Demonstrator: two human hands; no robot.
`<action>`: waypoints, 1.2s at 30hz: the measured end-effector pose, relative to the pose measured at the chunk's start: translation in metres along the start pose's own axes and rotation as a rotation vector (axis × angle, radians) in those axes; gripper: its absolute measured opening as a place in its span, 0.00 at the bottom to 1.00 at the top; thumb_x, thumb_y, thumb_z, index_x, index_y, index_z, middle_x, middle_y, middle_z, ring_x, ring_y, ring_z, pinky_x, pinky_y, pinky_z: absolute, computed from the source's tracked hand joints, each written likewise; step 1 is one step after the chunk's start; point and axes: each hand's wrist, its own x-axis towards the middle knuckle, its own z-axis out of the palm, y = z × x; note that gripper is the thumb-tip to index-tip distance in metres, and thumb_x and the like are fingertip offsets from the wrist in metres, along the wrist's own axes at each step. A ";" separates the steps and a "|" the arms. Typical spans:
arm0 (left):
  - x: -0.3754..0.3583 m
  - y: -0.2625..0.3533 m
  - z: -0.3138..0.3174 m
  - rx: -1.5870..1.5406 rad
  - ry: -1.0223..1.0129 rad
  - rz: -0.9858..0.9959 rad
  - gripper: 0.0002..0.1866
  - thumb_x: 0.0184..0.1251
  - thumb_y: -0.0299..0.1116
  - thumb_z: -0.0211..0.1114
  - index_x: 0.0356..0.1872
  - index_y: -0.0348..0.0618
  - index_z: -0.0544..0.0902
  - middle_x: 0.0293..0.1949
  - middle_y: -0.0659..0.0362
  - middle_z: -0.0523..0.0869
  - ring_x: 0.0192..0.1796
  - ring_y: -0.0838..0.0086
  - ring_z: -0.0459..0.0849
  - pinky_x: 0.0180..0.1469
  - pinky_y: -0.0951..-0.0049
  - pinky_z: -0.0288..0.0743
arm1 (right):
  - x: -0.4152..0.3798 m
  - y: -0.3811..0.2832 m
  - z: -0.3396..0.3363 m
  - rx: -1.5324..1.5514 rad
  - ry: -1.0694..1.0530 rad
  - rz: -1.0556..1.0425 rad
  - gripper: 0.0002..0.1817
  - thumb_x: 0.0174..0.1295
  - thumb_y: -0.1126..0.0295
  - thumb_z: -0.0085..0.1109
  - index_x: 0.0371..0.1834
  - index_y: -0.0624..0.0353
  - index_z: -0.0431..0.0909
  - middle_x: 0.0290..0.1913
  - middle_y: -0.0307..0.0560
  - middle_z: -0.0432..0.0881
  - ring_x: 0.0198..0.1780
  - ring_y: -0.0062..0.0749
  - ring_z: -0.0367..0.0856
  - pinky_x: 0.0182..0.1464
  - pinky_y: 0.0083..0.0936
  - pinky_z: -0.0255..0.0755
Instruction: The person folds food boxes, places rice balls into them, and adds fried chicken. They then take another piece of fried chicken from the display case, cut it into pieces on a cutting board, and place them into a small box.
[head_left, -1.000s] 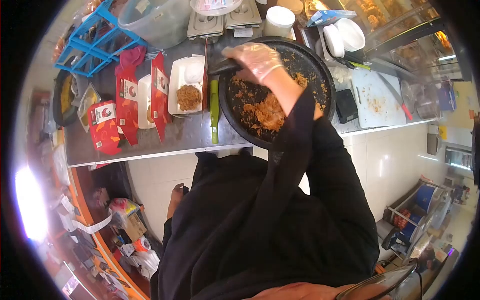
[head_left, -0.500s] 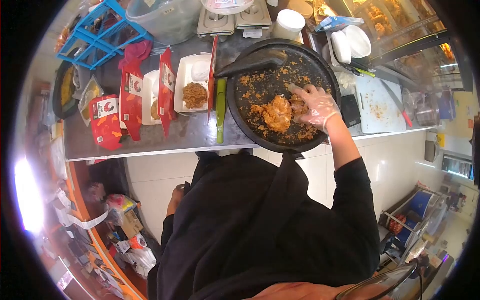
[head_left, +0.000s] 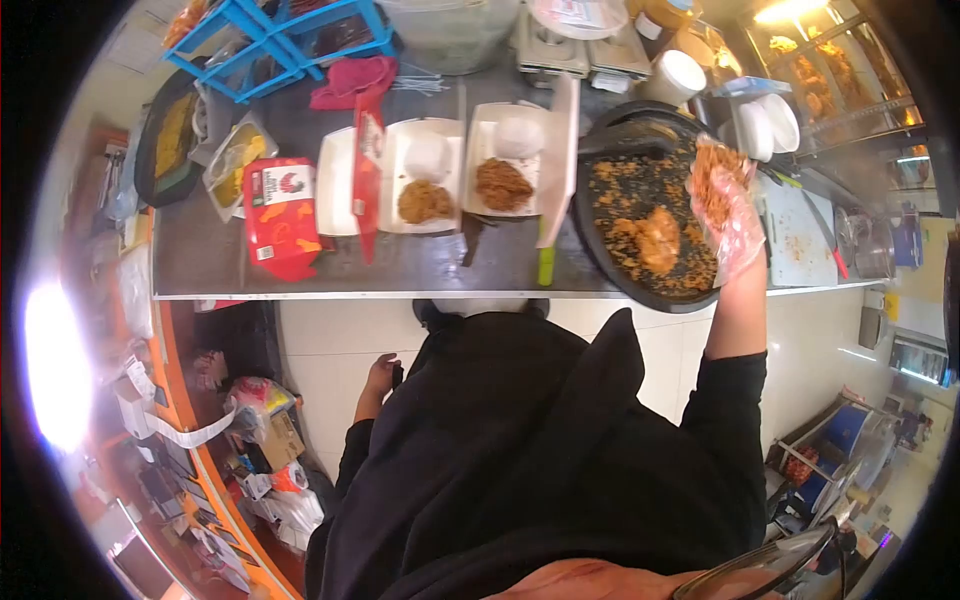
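My right hand (head_left: 728, 215), in a clear plastic glove, is closed on a crumbed piece of fried chicken (head_left: 716, 175), above the right side of a wide black stone mortar (head_left: 598, 250). Another piece of fried chicken (head_left: 657, 240) lies in the mortar among loose crumbs. A dark pestle (head_left: 630, 146) rests across the mortar's upper left. My left hand (head_left: 382, 374) hangs low beside the black clothing, below the counter, its fingers curled by a small dark thing that I cannot make out.
Open meal boxes (head_left: 470, 140) with rice and crumbed chicken stand left of the mortar. A red closed box (head_left: 283, 215) is farther left. A white cutting board (head_left: 797, 250) with a knife (head_left: 822, 225) lies at right. Blue baskets (head_left: 265, 55) stand at the back left.
My right hand has lifted a fried chicken piece from the mortar's middle towards its right rim. The view has shifted, and the box lids at left now stand wider apart.
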 end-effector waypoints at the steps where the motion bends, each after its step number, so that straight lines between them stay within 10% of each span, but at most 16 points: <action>1: -0.010 0.011 -0.015 0.158 0.021 -0.030 0.19 0.68 0.25 0.58 0.59 0.33 0.73 0.42 0.51 0.86 0.39 0.71 0.85 0.42 0.73 0.79 | -0.007 -0.004 0.034 0.037 -0.111 -0.010 0.28 0.59 0.71 0.64 0.63 0.56 0.67 0.49 0.47 0.80 0.42 0.34 0.82 0.39 0.25 0.78; 9: 0.029 -0.095 -0.180 0.014 0.199 0.043 0.25 0.63 0.38 0.64 0.58 0.33 0.76 0.35 0.50 0.86 0.30 0.70 0.83 0.33 0.71 0.77 | -0.017 0.037 0.344 -0.313 -0.906 -0.081 0.26 0.53 0.70 0.65 0.58 0.56 0.73 0.48 0.42 0.81 0.52 0.28 0.80 0.53 0.24 0.74; 11: 0.016 -0.084 -0.200 0.097 0.210 0.044 0.26 0.63 0.38 0.65 0.58 0.33 0.75 0.35 0.50 0.86 0.30 0.69 0.82 0.33 0.71 0.77 | 0.003 0.062 0.409 -0.854 -1.201 -0.144 0.23 0.51 0.70 0.64 0.54 0.53 0.76 0.42 0.39 0.83 0.48 0.27 0.81 0.50 0.24 0.73; 14: 0.051 -0.140 -0.226 -0.053 0.188 -0.101 0.26 0.63 0.38 0.66 0.60 0.36 0.75 0.43 0.48 0.85 0.33 0.66 0.83 0.36 0.67 0.79 | -0.016 0.092 0.470 -1.904 -1.022 -0.453 0.20 0.51 0.58 0.57 0.48 0.47 0.82 0.31 0.40 0.86 0.36 0.40 0.84 0.42 0.30 0.75; 16: 0.053 -0.141 -0.231 -0.058 0.166 -0.163 0.26 0.63 0.37 0.65 0.61 0.38 0.74 0.45 0.49 0.85 0.36 0.66 0.83 0.36 0.66 0.78 | -0.015 0.120 0.486 -2.231 -1.009 -0.329 0.29 0.45 0.51 0.67 0.53 0.43 0.80 0.47 0.43 0.85 0.46 0.42 0.85 0.44 0.38 0.78; 23: 0.024 -0.089 -0.200 -0.045 0.167 -0.066 0.24 0.64 0.38 0.64 0.60 0.42 0.75 0.47 0.49 0.84 0.41 0.63 0.83 0.39 0.63 0.78 | -0.042 0.033 0.414 -1.554 -0.317 -1.025 0.30 0.62 0.43 0.54 0.62 0.48 0.71 0.61 0.48 0.76 0.58 0.48 0.77 0.58 0.45 0.72; 26: 0.059 -0.160 -0.177 0.699 0.115 0.497 0.20 0.66 0.42 0.62 0.53 0.42 0.81 0.51 0.47 0.83 0.50 0.57 0.84 0.49 0.61 0.80 | -0.021 -0.001 0.296 -1.111 -0.015 -0.704 0.30 0.62 0.47 0.60 0.64 0.47 0.71 0.59 0.52 0.79 0.59 0.46 0.77 0.62 0.37 0.69; 30: 0.057 -0.146 -0.128 0.407 0.130 0.050 0.20 0.67 0.42 0.63 0.52 0.39 0.82 0.52 0.45 0.84 0.54 0.57 0.84 0.57 0.64 0.77 | -0.031 -0.001 0.153 -1.773 0.486 -0.362 0.35 0.60 0.43 0.58 0.68 0.49 0.67 0.62 0.52 0.76 0.63 0.46 0.74 0.62 0.37 0.68; 36: 0.016 -0.065 -0.075 0.124 0.025 0.058 0.18 0.66 0.35 0.63 0.53 0.36 0.80 0.43 0.48 0.86 0.46 0.61 0.85 0.49 0.66 0.80 | -0.037 0.077 0.054 -1.812 0.345 0.150 0.47 0.54 0.34 0.58 0.75 0.42 0.57 0.70 0.59 0.65 0.69 0.53 0.67 0.68 0.43 0.64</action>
